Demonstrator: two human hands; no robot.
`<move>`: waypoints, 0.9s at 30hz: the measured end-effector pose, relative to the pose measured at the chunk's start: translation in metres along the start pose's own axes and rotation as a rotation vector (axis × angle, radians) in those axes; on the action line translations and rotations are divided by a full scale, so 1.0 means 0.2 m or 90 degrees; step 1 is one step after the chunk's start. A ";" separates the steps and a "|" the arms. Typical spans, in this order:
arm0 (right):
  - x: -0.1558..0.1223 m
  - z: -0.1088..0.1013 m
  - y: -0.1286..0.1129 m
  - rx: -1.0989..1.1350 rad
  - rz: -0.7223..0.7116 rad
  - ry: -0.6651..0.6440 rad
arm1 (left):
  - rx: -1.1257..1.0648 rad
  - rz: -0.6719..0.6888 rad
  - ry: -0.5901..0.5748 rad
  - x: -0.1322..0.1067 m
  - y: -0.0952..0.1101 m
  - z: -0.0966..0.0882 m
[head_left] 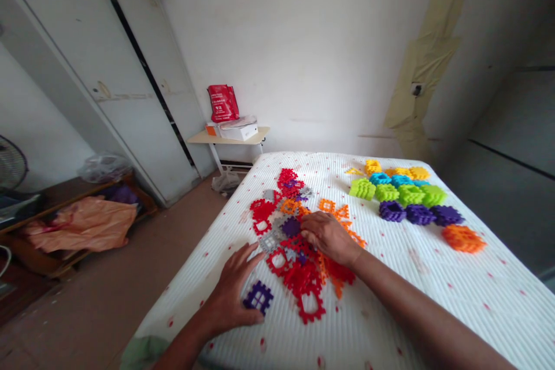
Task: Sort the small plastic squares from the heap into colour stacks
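Observation:
My left hand [234, 292] is open above the front left of the bed, its thumb and fingers spread around a purple window-shaped interlocking tile [259, 298]. Whether the palm touches that tile is not clear. Over the loose pile of red, grey and orange interlocking tiles [303, 276] is my right hand [328, 236], fingers curled down and pressed together. Right beside its fingertips lies a solid purple tile [291, 226]. What those fingers hold, if anything, is hidden. A red square-frame tile [311, 319] sticks out at the pile's near end.
Sorted stacks stand on the bed's right: yellow [420, 173], blue [380, 178], lime green [362, 189], purple [420, 214] and orange [463, 239]. A small table [202, 137] with a red bag [223, 103] and white box [239, 132] stands behind. The wardrobe [125, 69] is at left.

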State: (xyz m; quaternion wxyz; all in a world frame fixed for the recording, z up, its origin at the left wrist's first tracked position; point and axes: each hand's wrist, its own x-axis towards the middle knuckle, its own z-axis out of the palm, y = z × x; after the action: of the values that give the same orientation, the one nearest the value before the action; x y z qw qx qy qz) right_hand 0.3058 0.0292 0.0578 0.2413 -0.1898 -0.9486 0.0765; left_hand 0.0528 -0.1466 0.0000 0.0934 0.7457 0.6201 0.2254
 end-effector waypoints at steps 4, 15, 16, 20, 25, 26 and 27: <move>-0.10 -0.04 0.12 -0.002 0.057 0.022 | 0.154 0.019 -0.028 -0.02 0.02 0.05; -0.01 0.00 0.01 -0.081 0.154 -0.027 | 0.174 0.050 0.122 0.30 0.11 0.17; 0.02 0.02 -0.01 -0.088 0.162 -0.039 | 0.155 0.051 0.134 0.33 0.11 0.18; 0.13 0.09 -0.11 -0.130 0.234 -0.101 | 0.090 0.036 0.203 0.42 0.09 0.21; 0.20 0.15 -0.15 -0.158 0.272 -0.102 | 0.034 0.003 0.320 0.53 0.04 0.22; 0.20 0.15 -0.15 -0.157 0.271 -0.100 | 0.017 -0.006 0.339 0.55 0.04 0.22; 0.20 0.15 -0.15 -0.156 0.270 -0.097 | 0.000 -0.014 0.353 0.56 0.03 0.22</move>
State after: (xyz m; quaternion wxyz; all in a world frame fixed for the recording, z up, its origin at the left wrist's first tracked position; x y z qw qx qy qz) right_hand 0.2491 0.0163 0.0564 0.1231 -0.4062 -0.9051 0.0240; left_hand 0.0927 -0.0340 -0.0123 -0.0776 0.6490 0.6299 0.4196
